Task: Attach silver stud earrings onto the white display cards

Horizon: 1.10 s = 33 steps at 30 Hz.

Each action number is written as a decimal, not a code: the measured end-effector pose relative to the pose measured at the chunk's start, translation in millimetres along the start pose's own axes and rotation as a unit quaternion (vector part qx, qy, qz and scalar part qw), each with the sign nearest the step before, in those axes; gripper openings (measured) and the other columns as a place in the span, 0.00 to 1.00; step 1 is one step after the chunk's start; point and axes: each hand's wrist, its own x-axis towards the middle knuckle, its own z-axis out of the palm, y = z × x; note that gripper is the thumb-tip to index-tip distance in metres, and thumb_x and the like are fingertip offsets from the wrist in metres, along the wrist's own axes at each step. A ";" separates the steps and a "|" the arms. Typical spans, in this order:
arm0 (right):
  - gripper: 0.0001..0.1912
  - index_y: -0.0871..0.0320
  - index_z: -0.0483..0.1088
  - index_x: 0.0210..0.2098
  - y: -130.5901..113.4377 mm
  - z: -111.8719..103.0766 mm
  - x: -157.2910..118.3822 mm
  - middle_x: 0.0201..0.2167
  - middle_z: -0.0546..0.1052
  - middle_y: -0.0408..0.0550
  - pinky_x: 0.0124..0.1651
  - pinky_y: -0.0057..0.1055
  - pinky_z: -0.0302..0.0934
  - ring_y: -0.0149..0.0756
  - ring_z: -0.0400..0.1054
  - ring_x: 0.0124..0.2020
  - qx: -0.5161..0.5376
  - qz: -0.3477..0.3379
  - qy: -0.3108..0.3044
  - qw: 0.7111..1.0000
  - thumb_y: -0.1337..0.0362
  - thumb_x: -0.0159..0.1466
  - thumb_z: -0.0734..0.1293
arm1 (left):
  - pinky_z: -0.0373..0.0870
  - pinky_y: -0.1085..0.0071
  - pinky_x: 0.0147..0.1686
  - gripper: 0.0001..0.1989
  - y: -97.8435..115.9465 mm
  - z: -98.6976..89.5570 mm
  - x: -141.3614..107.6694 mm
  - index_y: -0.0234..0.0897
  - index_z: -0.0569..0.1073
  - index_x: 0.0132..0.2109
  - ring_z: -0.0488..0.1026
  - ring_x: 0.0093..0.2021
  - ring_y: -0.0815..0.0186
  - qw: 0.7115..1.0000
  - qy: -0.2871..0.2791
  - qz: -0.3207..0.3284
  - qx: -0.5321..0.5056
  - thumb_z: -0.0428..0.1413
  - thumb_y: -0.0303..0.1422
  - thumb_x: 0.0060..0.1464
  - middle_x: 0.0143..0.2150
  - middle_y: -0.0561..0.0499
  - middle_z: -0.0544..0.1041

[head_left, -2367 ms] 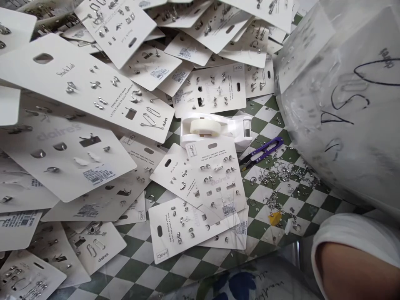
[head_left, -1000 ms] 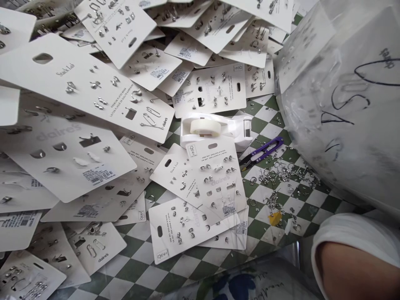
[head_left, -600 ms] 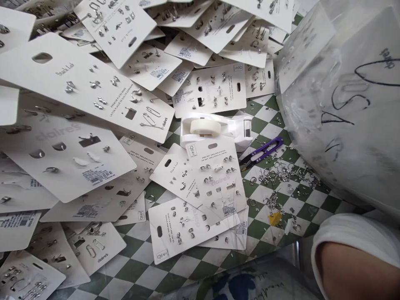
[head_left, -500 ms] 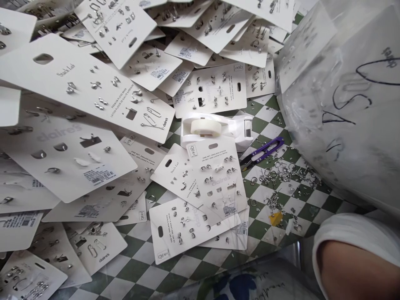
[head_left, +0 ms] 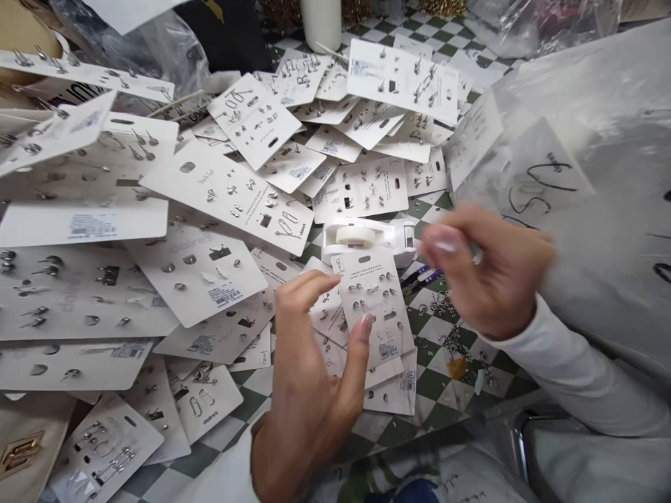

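My left hand [head_left: 309, 363] hovers with fingers apart over a white Claire's earring card [head_left: 370, 307], its thumb at the card's lower left. My right hand [head_left: 487, 269] is blurred by motion above the purple thread snips [head_left: 424, 279], its fingers curled; whether it holds anything small I cannot tell. A white tape dispenser [head_left: 361, 236] lies just beyond the card. Several white earring cards [head_left: 225, 199] are heaped to the left and back. Loose silver earring pieces [head_left: 445, 304] lie partly hidden under my right hand.
A large clear plastic bag with black marker writing [head_left: 545, 175] bulges in from the right. The green and white checkered floor [head_left: 398, 433] shows below the cards. A beige pouch with a gold emblem [head_left: 24, 447] sits at the lower left.
The view has swung upward and back, showing more of the pile. Both hands have come into view over the cards; earlier only a forearm showed at the lower right.
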 end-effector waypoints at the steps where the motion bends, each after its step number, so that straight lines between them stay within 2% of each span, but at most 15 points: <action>1: 0.08 0.53 0.71 0.37 6.7 9.3 12.9 0.30 0.74 0.46 0.34 0.38 0.64 0.37 0.68 0.30 -0.009 -0.012 0.016 1.000 0.64 0.74 0.64 | 0.69 0.51 0.60 0.20 -0.2 4.8 3.2 0.32 0.63 0.62 0.66 0.61 0.52 0.999 -0.018 0.026 0.012 0.56 0.30 0.67 0.57 0.37 0.68; 3: 0.03 0.54 0.72 0.41 16.1 19.7 26.3 0.36 0.73 0.50 0.35 0.40 0.66 0.40 0.69 0.33 -0.068 -0.029 0.006 0.997 0.66 0.72 0.66 | 0.67 0.51 0.62 0.21 -1.3 10.8 5.0 0.30 0.63 0.62 0.64 0.64 0.50 0.995 -0.056 0.062 0.051 0.57 0.28 0.66 0.59 0.34 0.66; 6: 0.02 0.52 0.71 0.41 21.2 18.7 26.9 0.40 0.71 0.53 0.39 0.43 0.68 0.44 0.69 0.38 -0.093 -0.028 -0.021 0.995 0.66 0.70 0.68 | 0.69 0.52 0.60 0.22 -4.1 12.5 2.5 0.29 0.62 0.63 0.64 0.65 0.49 0.993 -0.060 0.084 0.065 0.57 0.28 0.66 0.61 0.32 0.63; 9: 0.04 0.51 0.70 0.39 21.1 13.6 24.4 0.40 0.73 0.51 0.41 0.43 0.69 0.44 0.70 0.39 -0.071 -0.022 -0.034 0.997 0.68 0.69 0.68 | 0.70 0.50 0.60 0.23 -6.8 10.6 2.6 0.30 0.61 0.64 0.63 0.66 0.48 0.992 -0.049 0.090 0.070 0.57 0.30 0.67 0.63 0.31 0.63; 15: 0.04 0.58 0.70 0.36 20.5 18.1 27.8 0.37 0.72 0.49 0.37 0.38 0.65 0.39 0.68 0.36 -0.037 0.007 -0.029 0.999 0.71 0.67 0.68 | 0.67 0.47 0.64 0.22 -15.3 3.5 15.6 0.35 0.61 0.65 0.64 0.67 0.49 0.992 -0.030 0.097 0.070 0.55 0.32 0.69 0.66 0.34 0.66; 20: 0.07 0.58 0.66 0.35 15.8 19.1 27.6 0.39 0.71 0.49 0.36 0.37 0.61 0.36 0.64 0.33 -0.012 0.082 -0.060 0.995 0.72 0.70 0.64 | 0.64 0.52 0.68 0.20 -27.2 -2.6 24.7 0.39 0.59 0.68 0.60 0.72 0.57 0.993 -0.086 0.077 0.035 0.47 0.28 0.72 0.71 0.42 0.64; 25: 0.09 0.58 0.65 0.36 12.3 16.9 30.3 0.38 0.70 0.47 0.37 0.36 0.58 0.35 0.63 0.34 0.029 0.180 -0.093 0.979 0.73 0.73 0.62 | 0.65 0.55 0.69 0.21 -33.5 -2.0 24.9 0.36 0.61 0.68 0.62 0.71 0.59 0.991 -0.089 0.088 0.035 0.44 0.22 0.71 0.70 0.42 0.66; 29: 0.09 0.58 0.66 0.36 13.0 14.8 32.6 0.37 0.69 0.46 0.36 0.36 0.57 0.35 0.62 0.33 0.061 0.201 -0.113 0.971 0.72 0.74 0.61 | 0.65 0.54 0.69 0.22 -34.1 -0.5 24.0 0.31 0.62 0.67 0.62 0.71 0.58 0.990 -0.085 0.101 0.053 0.44 0.20 0.70 0.70 0.40 0.66; 33: 0.09 0.58 0.66 0.37 10.9 13.3 32.9 0.37 0.68 0.45 0.36 0.36 0.56 0.34 0.60 0.31 0.065 0.213 -0.117 0.968 0.72 0.74 0.61 | 0.66 0.52 0.68 0.22 -35.4 0.7 23.2 0.31 0.62 0.67 0.62 0.71 0.57 0.990 -0.078 0.105 0.059 0.44 0.20 0.70 0.70 0.39 0.66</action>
